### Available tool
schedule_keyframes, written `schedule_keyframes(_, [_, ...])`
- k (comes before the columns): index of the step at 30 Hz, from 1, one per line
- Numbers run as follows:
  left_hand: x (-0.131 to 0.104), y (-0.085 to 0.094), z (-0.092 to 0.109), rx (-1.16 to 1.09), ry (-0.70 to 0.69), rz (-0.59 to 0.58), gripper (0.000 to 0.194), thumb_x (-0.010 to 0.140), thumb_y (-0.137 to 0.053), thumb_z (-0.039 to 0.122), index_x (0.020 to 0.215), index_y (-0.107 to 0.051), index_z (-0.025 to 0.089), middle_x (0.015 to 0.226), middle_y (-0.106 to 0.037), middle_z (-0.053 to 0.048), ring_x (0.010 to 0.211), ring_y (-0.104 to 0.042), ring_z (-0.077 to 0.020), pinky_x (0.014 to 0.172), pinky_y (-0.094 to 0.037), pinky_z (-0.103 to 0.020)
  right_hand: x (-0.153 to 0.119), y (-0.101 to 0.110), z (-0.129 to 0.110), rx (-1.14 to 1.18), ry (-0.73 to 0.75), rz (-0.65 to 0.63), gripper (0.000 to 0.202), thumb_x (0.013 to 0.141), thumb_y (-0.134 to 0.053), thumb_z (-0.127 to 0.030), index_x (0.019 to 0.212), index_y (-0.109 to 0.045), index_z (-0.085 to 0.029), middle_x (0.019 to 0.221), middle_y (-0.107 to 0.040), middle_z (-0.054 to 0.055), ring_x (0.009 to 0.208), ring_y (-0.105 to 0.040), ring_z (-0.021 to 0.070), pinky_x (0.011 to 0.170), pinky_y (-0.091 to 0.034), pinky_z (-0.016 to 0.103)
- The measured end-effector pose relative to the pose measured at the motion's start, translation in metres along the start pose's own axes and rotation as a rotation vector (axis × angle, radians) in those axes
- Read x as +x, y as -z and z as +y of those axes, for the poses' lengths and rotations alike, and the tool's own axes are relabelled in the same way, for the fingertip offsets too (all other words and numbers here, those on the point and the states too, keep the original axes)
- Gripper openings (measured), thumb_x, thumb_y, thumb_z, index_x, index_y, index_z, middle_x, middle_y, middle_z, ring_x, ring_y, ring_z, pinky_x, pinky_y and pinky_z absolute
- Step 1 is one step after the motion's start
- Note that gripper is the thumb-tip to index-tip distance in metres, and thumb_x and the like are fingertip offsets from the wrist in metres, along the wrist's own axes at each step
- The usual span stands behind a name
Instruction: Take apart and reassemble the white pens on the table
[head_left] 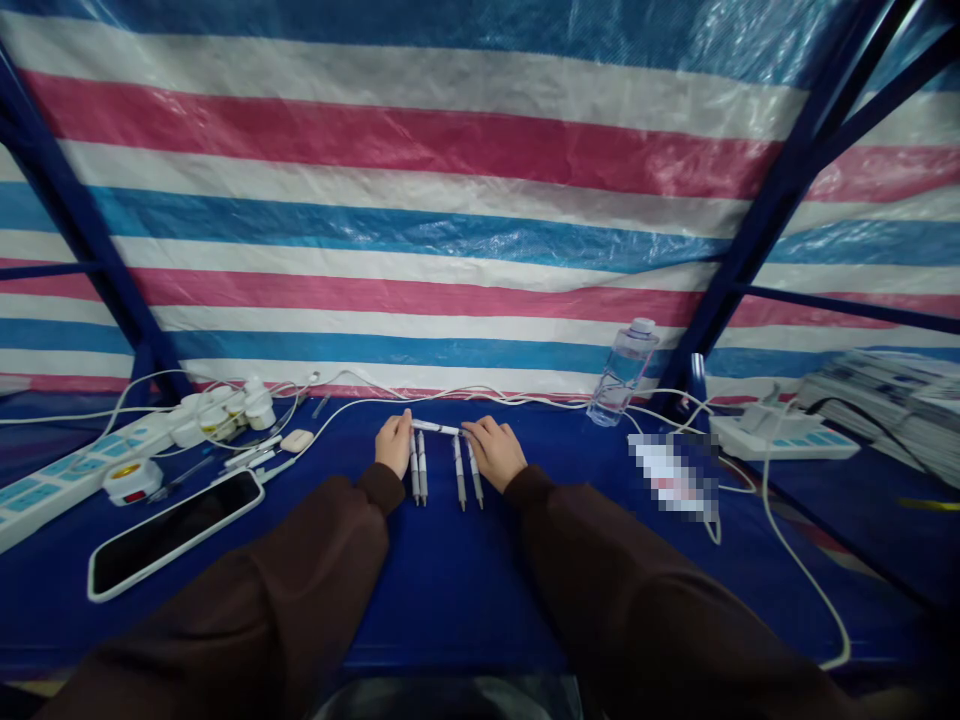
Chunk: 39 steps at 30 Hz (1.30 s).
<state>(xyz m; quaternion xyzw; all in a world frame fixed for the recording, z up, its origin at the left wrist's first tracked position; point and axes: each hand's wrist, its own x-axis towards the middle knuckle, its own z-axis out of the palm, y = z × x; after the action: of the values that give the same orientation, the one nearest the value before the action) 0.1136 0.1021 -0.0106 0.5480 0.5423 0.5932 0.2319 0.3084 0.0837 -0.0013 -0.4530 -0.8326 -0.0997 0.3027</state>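
Note:
A white pen [436,427] lies crosswise between my two hands, at the far ends of several other pens. My left hand [393,444] closes on its left end with thumb and fingers. The fingers of my right hand [493,450] are bent and pressed at its right end. Below it, a left pair of pens [418,470] points toward me, close beside my left hand. A right pair of pens [466,472] lies by my right hand, its outer pen nearest the fingers.
At the left are a phone [176,533], a power strip [82,475] with plugs, and a small white case [296,441]. A clear bottle [621,373] stands at the back right. Another power strip [787,440], loose cables and stacked paper [892,395] lie further right.

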Motion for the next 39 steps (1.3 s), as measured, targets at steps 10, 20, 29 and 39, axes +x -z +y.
schedule_keyframes(10, [0.001,0.001,-0.003,0.049,-0.027,-0.001,0.044,0.078,-0.044,0.047,0.045,-0.041,0.019,0.053,-0.043,0.001,0.054,-0.042,-0.0117,0.058,-0.033,-0.025,-0.002,-0.004,0.006,-0.003,-0.019,0.09,0.015,0.086,-0.043,-0.018,0.09,-0.058,-0.018,0.086,-0.063,0.004,0.08,-0.055,0.014,0.072,-0.028,0.028])
schedule_keyframes(20, [0.009,-0.002,-0.015,-0.17,0.179,0.094,0.045,0.072,-0.046,0.054,0.046,-0.041,0.018,0.052,-0.049,0.0,0.056,-0.048,-0.0126,0.054,-0.036,-0.024,-0.005,-0.005,0.01,-0.047,-0.218,0.204,0.038,0.084,-0.04,-0.012,0.114,-0.057,-0.028,0.095,-0.06,0.004,0.073,-0.056,0.0136,0.065,-0.035,0.027])
schedule_keyframes(29, [0.011,-0.004,-0.015,-0.332,0.286,0.123,0.041,0.064,-0.051,0.055,0.06,-0.056,0.015,0.057,-0.052,-0.001,0.052,-0.047,-0.0103,0.046,-0.033,-0.02,-0.004,-0.028,0.023,0.521,-0.545,0.34,0.038,0.083,-0.037,-0.026,0.12,-0.042,-0.02,0.093,-0.061,0.007,0.07,-0.062,0.016,0.061,-0.048,0.028])
schedule_keyframes(39, [0.01,-0.004,-0.014,-0.346,0.267,0.081,0.044,0.062,-0.054,0.056,0.067,-0.061,0.013,0.073,-0.062,-0.006,0.053,-0.048,-0.0094,0.043,-0.032,-0.02,-0.004,-0.049,0.034,0.751,-0.75,0.4,0.034,0.081,-0.038,-0.037,0.11,-0.042,-0.02,0.087,-0.06,0.003,0.053,-0.062,0.0117,0.048,-0.046,0.023])
